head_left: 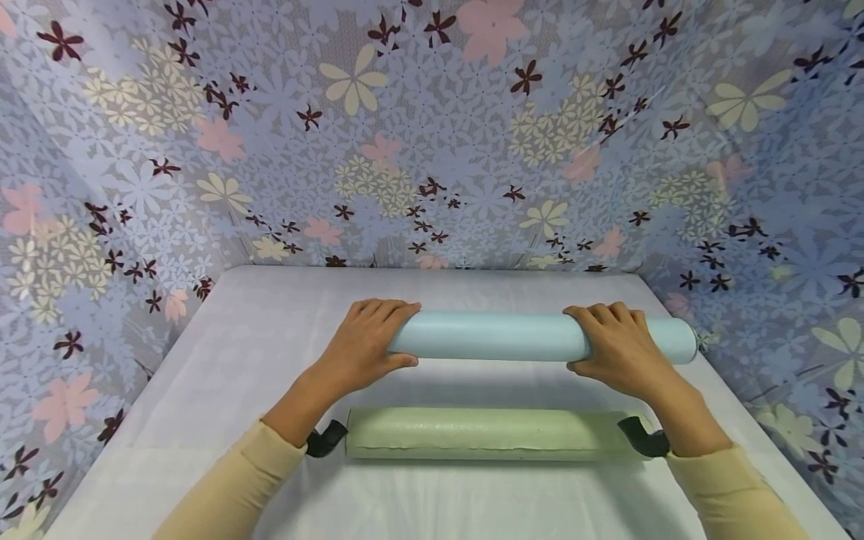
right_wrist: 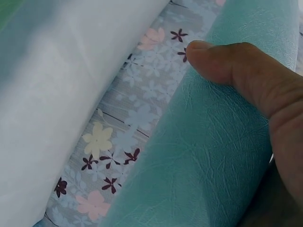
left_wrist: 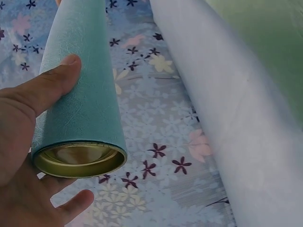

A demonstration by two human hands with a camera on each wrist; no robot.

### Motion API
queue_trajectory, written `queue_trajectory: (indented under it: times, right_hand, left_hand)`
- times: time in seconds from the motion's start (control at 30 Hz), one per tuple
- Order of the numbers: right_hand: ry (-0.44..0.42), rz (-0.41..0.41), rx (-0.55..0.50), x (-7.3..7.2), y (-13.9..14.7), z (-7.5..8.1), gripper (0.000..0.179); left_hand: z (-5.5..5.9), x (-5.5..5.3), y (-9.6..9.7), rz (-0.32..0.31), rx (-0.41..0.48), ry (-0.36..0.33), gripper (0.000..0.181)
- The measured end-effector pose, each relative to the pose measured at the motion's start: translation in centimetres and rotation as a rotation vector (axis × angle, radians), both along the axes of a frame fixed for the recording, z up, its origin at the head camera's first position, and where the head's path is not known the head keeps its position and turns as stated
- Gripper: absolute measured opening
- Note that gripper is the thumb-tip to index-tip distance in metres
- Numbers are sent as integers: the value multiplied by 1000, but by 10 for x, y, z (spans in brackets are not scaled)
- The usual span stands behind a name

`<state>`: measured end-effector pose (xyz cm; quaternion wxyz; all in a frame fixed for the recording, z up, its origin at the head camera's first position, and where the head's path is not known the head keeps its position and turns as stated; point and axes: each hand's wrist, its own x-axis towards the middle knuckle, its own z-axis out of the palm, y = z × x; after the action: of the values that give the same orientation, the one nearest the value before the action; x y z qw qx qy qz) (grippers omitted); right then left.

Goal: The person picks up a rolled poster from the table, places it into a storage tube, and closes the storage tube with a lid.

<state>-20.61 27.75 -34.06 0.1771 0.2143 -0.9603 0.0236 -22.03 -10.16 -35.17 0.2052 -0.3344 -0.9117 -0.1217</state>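
Observation:
Both hands hold a long light-blue tube (head_left: 493, 336) level over the far half of the table, with a soft shadow below it. My left hand (head_left: 367, 341) grips its left end, thumb along the near side and fingers over the top. Toward the right end, my right hand (head_left: 614, 349) grips it the same way, and a short length sticks out past that hand. The left wrist view shows a recessed gold metal cap (left_wrist: 78, 158) closing the left end. Its blue surface (right_wrist: 189, 156) looks finely creased in the right wrist view.
A pale green tube (head_left: 486, 435) lies crosswise on the white-covered table (head_left: 270, 315), nearer to me and roughly parallel to the blue one. Flowered cloth (head_left: 432, 150) hangs behind the table and along both sides. Black straps or mounts (head_left: 327, 439) show at the wrists.

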Motion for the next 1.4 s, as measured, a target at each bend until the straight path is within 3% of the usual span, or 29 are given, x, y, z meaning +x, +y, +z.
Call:
queue_trajectory:
  times: [0.63, 1.0, 1.4]
  right_hand:
    - [-244, -9, 59, -31, -22, -21, 75]
    - [-344, 2, 117, -44, -31, -29, 72]
    - [-428, 14, 202, -58, -40, -37, 69]
  left_hand:
    - [-24, -20, -16, 66, 32, -346, 77]
    - [-37, -26, -23, 71, 65, -483, 74]
    - [-50, -33, -28, 75, 66, -568, 74]
